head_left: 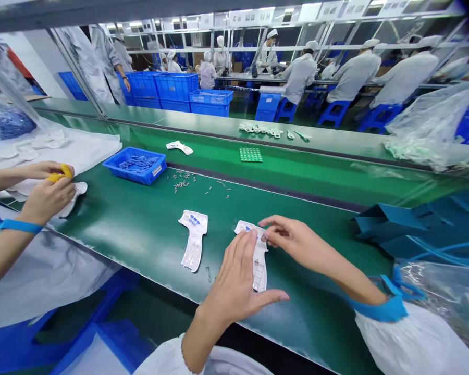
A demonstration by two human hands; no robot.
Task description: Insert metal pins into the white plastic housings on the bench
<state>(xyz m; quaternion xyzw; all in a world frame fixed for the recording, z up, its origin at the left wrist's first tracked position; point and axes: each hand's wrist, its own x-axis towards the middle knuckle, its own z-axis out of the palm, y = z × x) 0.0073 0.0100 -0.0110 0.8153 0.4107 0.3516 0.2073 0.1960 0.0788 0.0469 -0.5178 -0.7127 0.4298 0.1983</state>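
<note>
A white plastic gun-shaped housing half (260,271) lies on the green bench in front of me, with small blue parts at its upper end and metal contacts in its handle. My left hand (234,281) rests over its left side, fingers stretched out together and thumb apart; it covers part of the housing. At the upper right edge of the housing, my right hand (293,237) has thumb and fingers drawn together in a pinch. What sits between them is too small to make out. A second, similar housing half (194,240) lies to the left, inner side up.
A blue bin (135,165) of blue parts stands at back left, with small metal parts (182,184) scattered beside it. On the green belt lie a housing (180,148) and a circuit board panel (250,154). A co-worker's hands (54,187) hold something yellow. Teal trays (426,224) stand right.
</note>
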